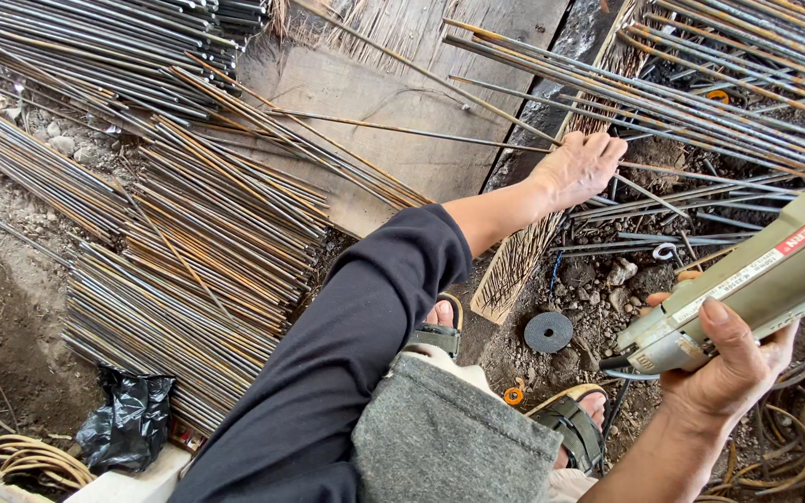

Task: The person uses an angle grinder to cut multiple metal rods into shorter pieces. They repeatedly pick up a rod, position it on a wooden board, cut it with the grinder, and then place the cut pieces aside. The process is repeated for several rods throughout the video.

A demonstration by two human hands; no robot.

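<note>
Right hand: my right hand (733,368) sits low at the right edge, wrist bent up, fingers curled shut around the nose of an angle grinder (747,284); the thumb lies along its top.
Grinder: grey-green body, tilted up and away toward the right edge, its head end near my palm, held off the ground.
Left hand: my left arm in a dark sleeve (347,345) runs up from the bottom centre; the left hand (578,168) is stretched far forward, palm down, fingers bent over a thin steel rod (402,130). I cannot tell whether it grips the rod or only presses on it.
Feet: sandalled feet (575,424) show below, either side of my grey-clad knee.
Ground near me: dirt and small stones, with a loose round cutting disc (549,332) lying flat between the two hands and a small orange ring (512,396) just beside my foot.
Open room: the only bare patch is that dirt around the disc; coiled wire (794,447) crowds the right corner.
Left side: a long rust-streaked rod stack (197,279) fills the ground, ends towards me; a crumpled black plastic bag (128,424) lies at its near end, what is in it hidden.
Far: a wooden board (402,102) lies under the reached rod, and more rod bundles (701,84) fan across the top right.
</note>
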